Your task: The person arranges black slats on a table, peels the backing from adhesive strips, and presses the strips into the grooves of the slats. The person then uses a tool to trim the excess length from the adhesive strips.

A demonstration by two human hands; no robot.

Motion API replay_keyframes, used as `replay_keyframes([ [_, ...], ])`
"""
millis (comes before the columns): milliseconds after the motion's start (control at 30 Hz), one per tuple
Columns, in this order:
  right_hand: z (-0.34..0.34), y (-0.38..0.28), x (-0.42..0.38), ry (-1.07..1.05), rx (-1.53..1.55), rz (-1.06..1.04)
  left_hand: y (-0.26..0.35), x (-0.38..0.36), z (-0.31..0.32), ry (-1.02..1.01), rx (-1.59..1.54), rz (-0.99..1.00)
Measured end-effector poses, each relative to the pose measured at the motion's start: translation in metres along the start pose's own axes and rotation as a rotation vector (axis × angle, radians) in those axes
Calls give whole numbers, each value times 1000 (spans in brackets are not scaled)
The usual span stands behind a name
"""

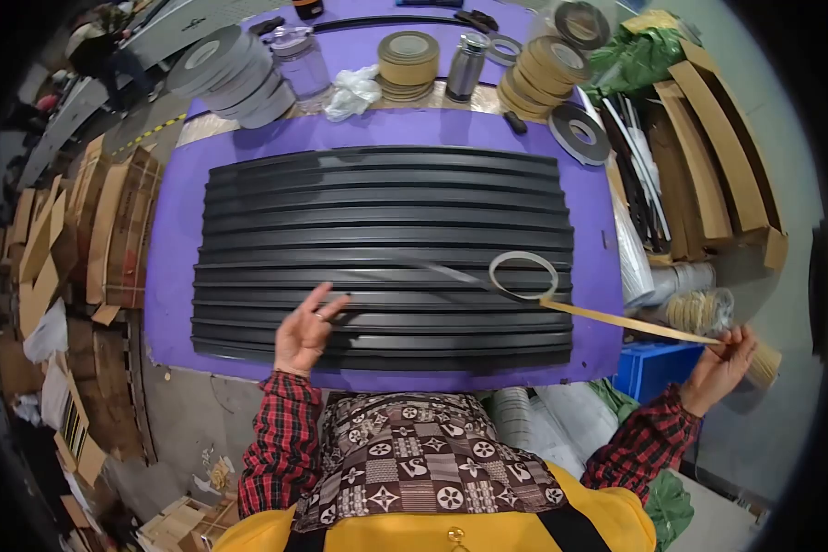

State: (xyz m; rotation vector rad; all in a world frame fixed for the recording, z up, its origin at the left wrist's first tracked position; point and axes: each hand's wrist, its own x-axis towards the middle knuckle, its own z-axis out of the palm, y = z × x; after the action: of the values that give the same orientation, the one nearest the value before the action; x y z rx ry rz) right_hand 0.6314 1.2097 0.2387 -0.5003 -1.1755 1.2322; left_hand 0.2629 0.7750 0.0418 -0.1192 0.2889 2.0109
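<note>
Dark grey ribbed strips (386,219) lie side by side across a purple tabletop (177,276). Over their front left part is my left hand (304,333), its thumb and fingers spread with nothing held in them. Out past the table's right edge, my right hand (722,368) pinches the end of a tan tape strip (630,322). That strip stretches taut to a thin roll of tape (554,269), which rests on the right part of the ribbed strips. A blurred pale band (455,273) runs left from the roll over them.
Along the back stand grey tape rolls (225,69), a clear jar (301,64), crumpled white plastic (351,94), tan rolls (408,64), a steel flask (466,67) and another roll stack (543,74). Cardboard (115,230) lines the left; a blue bin (653,368) sits at right.
</note>
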Motion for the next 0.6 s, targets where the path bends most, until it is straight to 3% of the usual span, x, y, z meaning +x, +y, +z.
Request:
replay_keyframes([
  [33,0,-5,3,40,-23,12,-13,-3,6,42,29,-64],
  [100,-16,-19,12,-160,34,126,-44,1,13,84,141,-132],
  [133,-28,-25,15,-237,44,169,-60,7,27,-38,218,-160],
  [167,-11,-26,7,-235,-173,2,-82,21,47,83,395,-125],
  [200,6,-25,-1,-199,-393,-161,-107,39,53,81,525,-43],
  [233,32,-26,-11,-180,-578,-337,-122,53,70,11,722,-57],
  [267,58,-26,-20,-125,-763,-514,-143,71,70,-140,813,59],
  [300,62,-25,-17,-300,-633,-363,-146,79,96,-192,903,79],
  [333,64,-26,-14,-471,-502,-216,-155,87,108,-324,1023,231],
  [400,61,-30,-9,-809,-246,84,-163,82,145,-438,951,146],
  [433,57,-30,-6,-975,-119,237,-179,81,143,-438,798,71],
  [467,40,-22,4,-1064,-50,313,-199,84,135,-386,871,136],
  [500,29,-15,13,-1150,12,395,-198,82,139,-317,879,35],
  [533,-20,13,49,-861,-291,604,-197,81,142,-249,885,-70],
  [567,-42,30,66,-539,-586,790,-216,86,128,-168,905,49],
  [600,1,41,64,-449,-668,799,-214,90,127,-167,899,53],
])
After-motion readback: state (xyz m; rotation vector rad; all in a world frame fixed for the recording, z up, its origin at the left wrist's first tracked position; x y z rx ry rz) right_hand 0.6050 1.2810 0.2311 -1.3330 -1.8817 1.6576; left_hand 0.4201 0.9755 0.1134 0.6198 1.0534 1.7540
